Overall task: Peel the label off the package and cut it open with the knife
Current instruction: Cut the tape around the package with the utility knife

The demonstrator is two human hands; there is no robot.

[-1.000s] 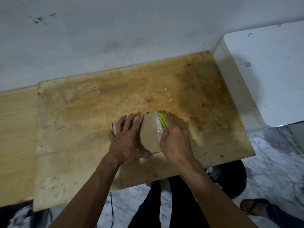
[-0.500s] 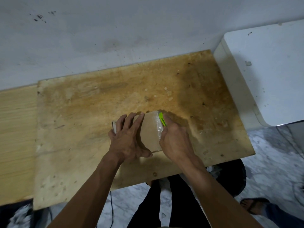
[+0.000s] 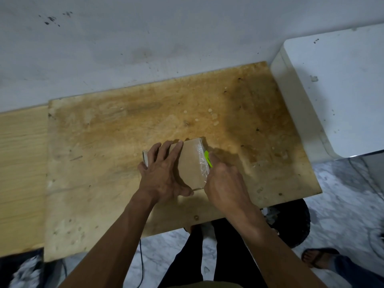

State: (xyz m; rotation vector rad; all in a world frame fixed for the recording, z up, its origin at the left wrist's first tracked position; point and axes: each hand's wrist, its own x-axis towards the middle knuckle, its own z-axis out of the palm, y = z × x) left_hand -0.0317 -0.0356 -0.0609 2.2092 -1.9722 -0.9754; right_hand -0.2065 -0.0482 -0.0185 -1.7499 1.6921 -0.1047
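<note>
While the person stands over it, the stained wooden board [image 3: 108, 154] takes up most of the view, butted against a pale wall [image 3: 145, 38] at the far side, with a white cabinet [image 3: 336, 90] to its right and marble floor [image 3: 340, 204] below its near edge. A second person's sandalled foot [image 3: 320, 257] shows at the lower right.

The package [image 3: 190, 163], a flat brown box with a strip of clear tape along its right-hand side, lies on the board near the middle of its near half.

Left hand [image 3: 164, 173]: fingers spread and laid flat across the left part of the package top, thumb against the near edge. It presses the box down and grips nothing.

Right hand [image 3: 225, 183]: fingers curled round the knife [image 3: 208, 159], a small cutter with a bright green body. Only the green end shows beyond the knuckles; it sits at the right edge of the box, against the taped strip. Blade itself too small to make out.

Progress, as a judgement: no label is visible on the exposed top, so peeling looks done, though the left hand hides part of the surface. Cutting appears under way along the right edge. No flap is lifted and the box looks closed, so most of the opening remains.
</note>
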